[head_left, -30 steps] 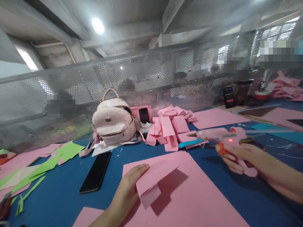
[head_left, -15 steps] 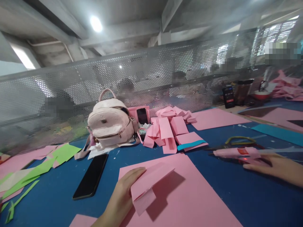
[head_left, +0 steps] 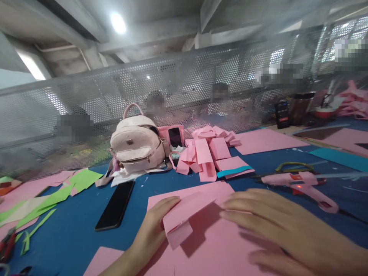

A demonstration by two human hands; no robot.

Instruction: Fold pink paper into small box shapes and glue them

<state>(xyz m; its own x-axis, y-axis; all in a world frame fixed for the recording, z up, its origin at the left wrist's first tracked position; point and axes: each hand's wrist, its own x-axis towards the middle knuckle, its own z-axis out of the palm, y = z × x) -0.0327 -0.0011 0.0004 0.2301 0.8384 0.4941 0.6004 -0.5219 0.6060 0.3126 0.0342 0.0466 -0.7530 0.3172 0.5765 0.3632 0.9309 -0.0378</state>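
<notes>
You are holding a folded pink paper (head_left: 188, 209) in your left hand (head_left: 153, 222), with your empty right hand (head_left: 290, 224) hovering just beside it.
The folded paper is sitting near the middle of the desk (head_left: 71, 234), above a large pink sheet (head_left: 224, 251); your left fingers are closing round its left side, while your right fingers are spreading loosely, apart from it. The piece is looking partly made: its creases are in, but a flap is standing open toward you, seemingly unfastened. A pink glue gun (head_left: 304, 186) is lying to the right, its red light glowing. Beyond, folded pink pieces (head_left: 204, 151) are sitting heaped; whether those are finished, you cannot tell.
</notes>
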